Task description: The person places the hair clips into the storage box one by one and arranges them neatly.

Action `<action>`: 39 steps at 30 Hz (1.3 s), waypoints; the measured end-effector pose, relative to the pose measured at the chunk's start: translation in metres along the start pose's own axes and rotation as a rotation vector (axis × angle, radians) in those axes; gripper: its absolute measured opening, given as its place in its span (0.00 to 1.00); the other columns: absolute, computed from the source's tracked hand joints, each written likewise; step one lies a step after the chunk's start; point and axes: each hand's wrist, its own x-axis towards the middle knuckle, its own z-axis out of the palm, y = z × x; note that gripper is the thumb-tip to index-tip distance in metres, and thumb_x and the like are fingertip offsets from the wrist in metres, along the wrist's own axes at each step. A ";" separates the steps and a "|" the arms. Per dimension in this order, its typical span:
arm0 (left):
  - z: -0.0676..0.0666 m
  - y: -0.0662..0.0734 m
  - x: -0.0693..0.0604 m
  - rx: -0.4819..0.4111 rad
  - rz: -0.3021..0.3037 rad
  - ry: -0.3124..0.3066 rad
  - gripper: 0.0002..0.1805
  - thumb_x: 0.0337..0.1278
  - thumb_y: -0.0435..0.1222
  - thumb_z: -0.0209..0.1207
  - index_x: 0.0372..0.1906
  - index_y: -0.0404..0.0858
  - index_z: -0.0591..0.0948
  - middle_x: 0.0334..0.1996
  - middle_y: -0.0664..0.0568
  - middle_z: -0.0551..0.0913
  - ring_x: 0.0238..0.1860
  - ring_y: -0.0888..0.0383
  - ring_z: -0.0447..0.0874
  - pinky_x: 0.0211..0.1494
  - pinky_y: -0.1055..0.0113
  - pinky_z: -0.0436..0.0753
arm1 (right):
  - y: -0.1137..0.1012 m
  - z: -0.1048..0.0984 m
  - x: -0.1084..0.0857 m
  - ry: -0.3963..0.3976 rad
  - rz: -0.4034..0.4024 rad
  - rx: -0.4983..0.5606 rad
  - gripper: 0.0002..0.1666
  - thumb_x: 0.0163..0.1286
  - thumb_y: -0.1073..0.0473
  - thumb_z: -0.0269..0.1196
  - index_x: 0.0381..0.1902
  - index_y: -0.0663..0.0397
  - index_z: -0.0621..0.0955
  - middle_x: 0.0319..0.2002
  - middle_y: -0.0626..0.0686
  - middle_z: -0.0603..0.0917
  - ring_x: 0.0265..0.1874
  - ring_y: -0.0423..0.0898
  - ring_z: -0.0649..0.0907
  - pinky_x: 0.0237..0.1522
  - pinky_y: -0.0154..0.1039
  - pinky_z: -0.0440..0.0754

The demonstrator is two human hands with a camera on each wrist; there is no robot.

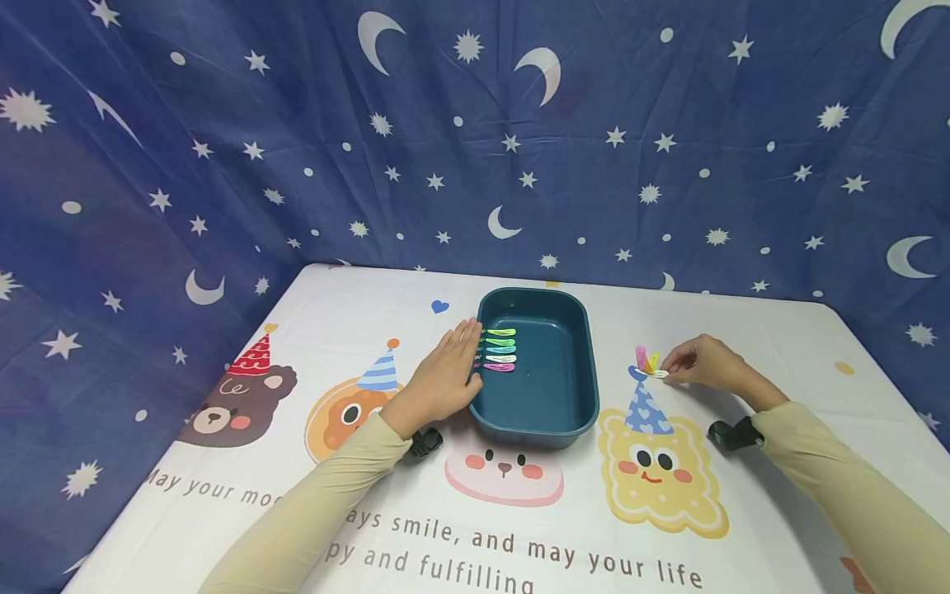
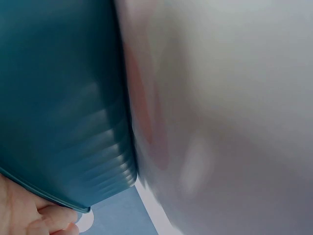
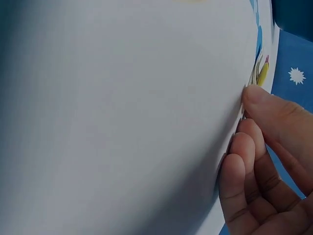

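Note:
A deep teal plastic basin [image 1: 530, 363] sits mid-table, with a row of snap hair clips [image 1: 500, 348] in yellow-green, green, blue, white and pink along its left rim. My left hand [image 1: 444, 371] rests against that rim, fingers extended along it; in the left wrist view its fingers [image 2: 54, 215] touch the basin's edge. To the basin's right, my right hand [image 1: 701, 363] pinches a white hair clip [image 1: 653, 374] between thumb and fingertips, low over the tablecloth. A pink hair clip [image 1: 641, 357] and a yellow hair clip [image 1: 653, 363] lie right beside it.
A white tablecloth [image 1: 801, 355] with printed cartoon animals and lettering covers the table. Behind and to the left hangs a dark blue curtain [image 1: 475, 165] with moons and stars. Black wrist-worn devices [image 1: 733, 434] sit under both wrists.

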 end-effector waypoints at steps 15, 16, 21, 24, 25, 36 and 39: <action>0.001 -0.002 0.000 -0.002 0.000 -0.004 0.39 0.63 0.41 0.45 0.74 0.31 0.45 0.75 0.44 0.45 0.77 0.52 0.39 0.78 0.58 0.44 | 0.000 -0.028 -0.010 -0.013 -0.070 -0.030 0.05 0.48 0.67 0.70 0.26 0.60 0.86 0.20 0.48 0.84 0.19 0.31 0.76 0.24 0.29 0.77; 0.001 -0.002 0.000 -0.001 -0.001 -0.007 0.39 0.63 0.41 0.45 0.74 0.31 0.45 0.75 0.44 0.45 0.77 0.52 0.39 0.78 0.58 0.44 | -0.003 -0.031 -0.010 -0.010 -0.075 -0.032 0.05 0.48 0.67 0.70 0.26 0.60 0.86 0.21 0.49 0.84 0.19 0.31 0.76 0.24 0.29 0.77; 0.001 -0.002 0.000 -0.002 0.005 -0.004 0.39 0.63 0.41 0.45 0.73 0.31 0.45 0.75 0.43 0.46 0.77 0.51 0.39 0.78 0.58 0.45 | -0.019 -0.042 -0.008 -0.006 -0.087 -0.043 0.05 0.48 0.66 0.71 0.26 0.60 0.86 0.22 0.50 0.85 0.19 0.32 0.76 0.25 0.29 0.78; 0.001 -0.002 0.000 -0.001 0.012 0.001 0.39 0.62 0.41 0.45 0.73 0.31 0.45 0.75 0.42 0.46 0.76 0.51 0.40 0.78 0.58 0.45 | -0.027 -0.047 -0.007 -0.006 -0.081 -0.049 0.06 0.48 0.66 0.72 0.27 0.59 0.86 0.22 0.49 0.85 0.19 0.33 0.77 0.25 0.29 0.78; 0.001 -0.002 0.000 0.000 0.013 0.001 0.39 0.62 0.41 0.45 0.73 0.31 0.45 0.75 0.42 0.46 0.76 0.51 0.40 0.78 0.58 0.44 | -0.030 -0.048 -0.006 -0.006 -0.081 -0.050 0.06 0.49 0.66 0.71 0.27 0.59 0.86 0.22 0.49 0.85 0.20 0.33 0.77 0.25 0.29 0.78; 0.001 -0.001 0.000 -0.002 0.009 0.006 0.39 0.62 0.41 0.45 0.73 0.31 0.46 0.75 0.43 0.46 0.76 0.51 0.40 0.78 0.58 0.45 | -0.071 -0.062 0.004 -0.009 -0.131 -0.076 0.08 0.46 0.68 0.72 0.27 0.60 0.86 0.23 0.51 0.85 0.20 0.37 0.77 0.25 0.27 0.79; 0.001 -0.001 0.000 -0.003 0.009 0.004 0.39 0.62 0.41 0.45 0.73 0.31 0.46 0.75 0.43 0.46 0.77 0.51 0.40 0.78 0.58 0.45 | -0.081 -0.063 0.008 -0.010 -0.153 -0.080 0.07 0.46 0.68 0.72 0.27 0.60 0.86 0.23 0.51 0.85 0.20 0.38 0.77 0.25 0.28 0.79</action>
